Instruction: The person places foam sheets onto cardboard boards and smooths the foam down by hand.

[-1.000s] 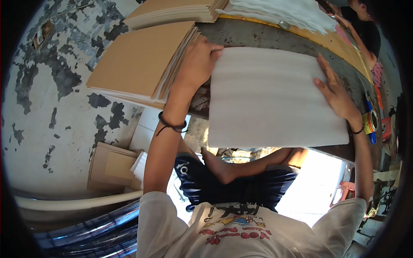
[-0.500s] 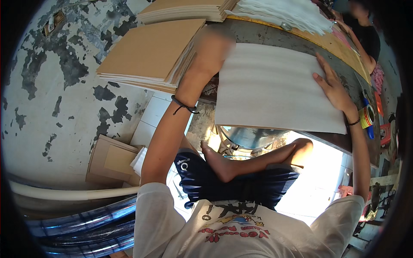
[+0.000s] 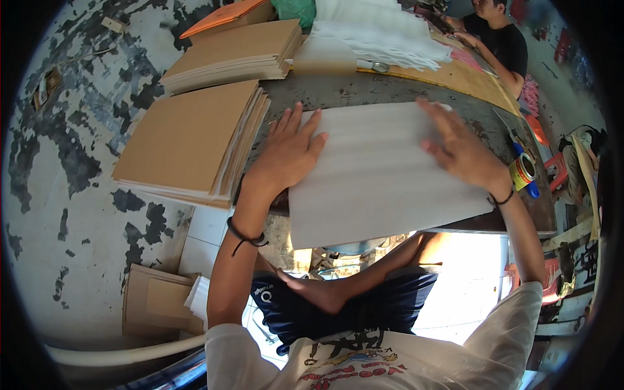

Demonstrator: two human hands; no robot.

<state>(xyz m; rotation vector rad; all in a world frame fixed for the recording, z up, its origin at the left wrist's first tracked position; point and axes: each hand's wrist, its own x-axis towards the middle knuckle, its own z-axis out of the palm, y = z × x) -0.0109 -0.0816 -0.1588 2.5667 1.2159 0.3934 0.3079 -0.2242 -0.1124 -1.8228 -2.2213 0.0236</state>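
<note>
A white foam sheet (image 3: 370, 175) lies in front of me, its near edge jutting past the table's front edge. My left hand (image 3: 287, 149) rests at the sheet's left edge, fingers stretched out and the thumb over the foam. On the sheet's right part is my right hand (image 3: 460, 149), palm down with its fingers apart, slightly blurred. Neither hand grips anything. Close beside my left hand stands a stack of brown cardboard sheets (image 3: 192, 133) with white layers between them. Whether anything lies under the foam sheet cannot be seen now.
Behind are a second cardboard stack (image 3: 231, 55), wavy white foam sheets (image 3: 370, 29) and a yellow strip (image 3: 416, 79) along the dark table (image 3: 364, 88). A tape roll (image 3: 522, 171) sits at the right. Another person (image 3: 500, 49) works at the far right. Cardboard pieces (image 3: 159, 302) lean on the wall.
My left hand has come nearer, onto the sheet's left edge. The right hand has moved inward over the foam. The sheet now sits lower and further left in view; the camera view has shifted too.
</note>
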